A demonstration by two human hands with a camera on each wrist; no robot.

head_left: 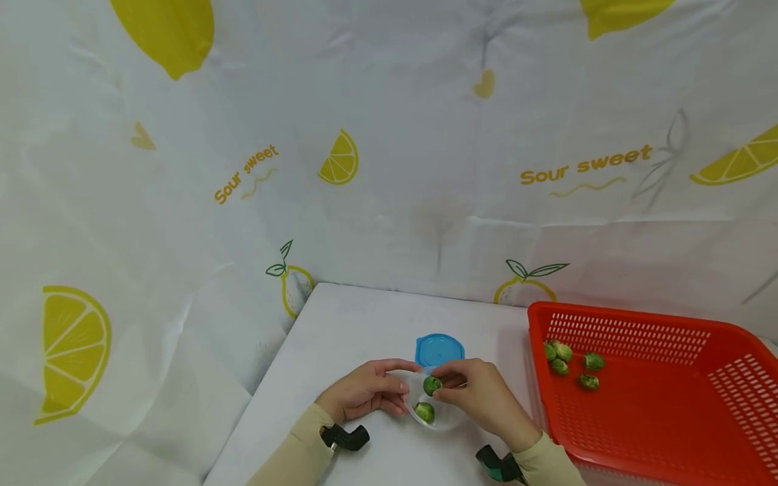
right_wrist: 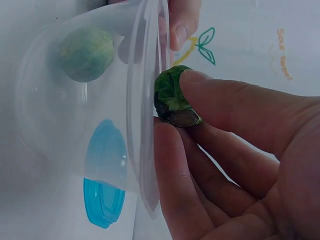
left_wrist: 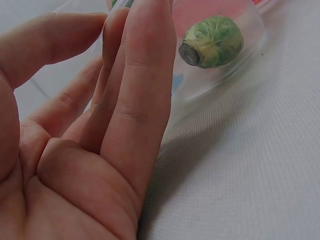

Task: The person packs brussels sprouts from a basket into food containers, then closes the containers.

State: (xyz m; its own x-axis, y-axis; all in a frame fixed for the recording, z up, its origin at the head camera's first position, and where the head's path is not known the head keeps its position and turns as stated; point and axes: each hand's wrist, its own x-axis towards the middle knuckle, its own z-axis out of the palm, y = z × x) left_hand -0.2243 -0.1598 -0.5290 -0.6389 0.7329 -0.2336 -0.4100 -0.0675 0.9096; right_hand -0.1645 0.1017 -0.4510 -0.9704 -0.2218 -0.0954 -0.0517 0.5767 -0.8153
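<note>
A clear plastic container [head_left: 450, 420] stands on the white table, with one Brussels sprout [head_left: 424, 412] inside it. My left hand [head_left: 363, 391] holds the container by its left side, thumb near the rim and fingers along the wall. Between thumb and fingertips, my right hand [head_left: 483, 397] pinches another Brussels sprout [right_wrist: 175, 95] at the container's rim. Its cut stem end shows in the right wrist view. The sprout inside also appears through the wall in the left wrist view, lying on its side [left_wrist: 215, 42].
A blue lid [head_left: 440, 349] lies on the table just behind the container. To the right stands a red plastic basket [head_left: 644, 412] with several Brussels sprouts [head_left: 559, 354] in its far left corner. A white cloth printed with lemons [head_left: 401, 202] hangs behind the table.
</note>
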